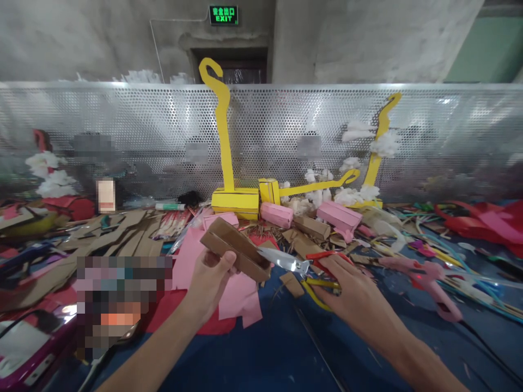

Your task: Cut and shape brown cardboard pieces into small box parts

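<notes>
My left hand (212,275) grips a small open cardboard box (235,247), thumb over its near edge. My right hand (343,277) has its fingers in the handles of a pair of scissors (288,260), one handle red and the other yellow. The scissor blades point left, and their tips reach the right part of the box; whether they touch the cardboard I cannot tell. Below the box lie cut sheets of pink paper (241,299) and a red sheet (174,313). A small cardboard scrap (292,284) sits beneath the scissors.
Yellow paper hooks on box bases (235,204) stand along a perforated metal panel (163,120). Pink paper-covered boxes (339,218) lie before it. A pink glue gun (435,280) with a black cord rests at the right. Cardboard strips (126,228) cover the left side.
</notes>
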Motion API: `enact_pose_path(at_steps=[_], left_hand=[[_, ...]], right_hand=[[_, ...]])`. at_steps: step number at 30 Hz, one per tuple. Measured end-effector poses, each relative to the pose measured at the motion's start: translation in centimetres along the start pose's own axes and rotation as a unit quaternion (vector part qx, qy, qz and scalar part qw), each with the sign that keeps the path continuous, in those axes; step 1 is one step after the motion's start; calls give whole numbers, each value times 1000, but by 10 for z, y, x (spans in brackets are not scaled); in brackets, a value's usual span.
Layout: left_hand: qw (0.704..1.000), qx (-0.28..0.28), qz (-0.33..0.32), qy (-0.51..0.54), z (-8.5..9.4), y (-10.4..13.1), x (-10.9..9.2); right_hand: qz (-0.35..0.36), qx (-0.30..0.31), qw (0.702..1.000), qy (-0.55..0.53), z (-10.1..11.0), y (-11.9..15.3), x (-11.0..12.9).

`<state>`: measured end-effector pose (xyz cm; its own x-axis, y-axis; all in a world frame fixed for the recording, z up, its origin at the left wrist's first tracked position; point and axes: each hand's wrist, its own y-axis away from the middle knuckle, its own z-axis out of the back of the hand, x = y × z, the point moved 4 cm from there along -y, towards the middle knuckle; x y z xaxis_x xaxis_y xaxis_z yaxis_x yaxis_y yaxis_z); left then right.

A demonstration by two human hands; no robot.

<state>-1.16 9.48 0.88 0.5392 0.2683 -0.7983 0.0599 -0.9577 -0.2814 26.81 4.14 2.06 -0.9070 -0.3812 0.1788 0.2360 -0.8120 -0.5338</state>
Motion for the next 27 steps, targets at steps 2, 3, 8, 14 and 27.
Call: enact_pose_path(at_steps=[2,3,8,14,27], left_hand=[[1000,1,-1,-1,0,0,-1],[1000,1,-1,-2,0,0,-1],[1000,1,0,-2,0,1,-2],[1000,3,3,1,1,-1,1],[1000,-2,9,3,1,0,-1]], right_hand=[[-4,0,1000,6,1,-1,1],[-4,-2,1000,8,1,-1,1],[7,2,1000,8,0,-1,2],[2,7,1000,0,-4,1,-4],[23,4,1000,-9,-7,2,-5]])
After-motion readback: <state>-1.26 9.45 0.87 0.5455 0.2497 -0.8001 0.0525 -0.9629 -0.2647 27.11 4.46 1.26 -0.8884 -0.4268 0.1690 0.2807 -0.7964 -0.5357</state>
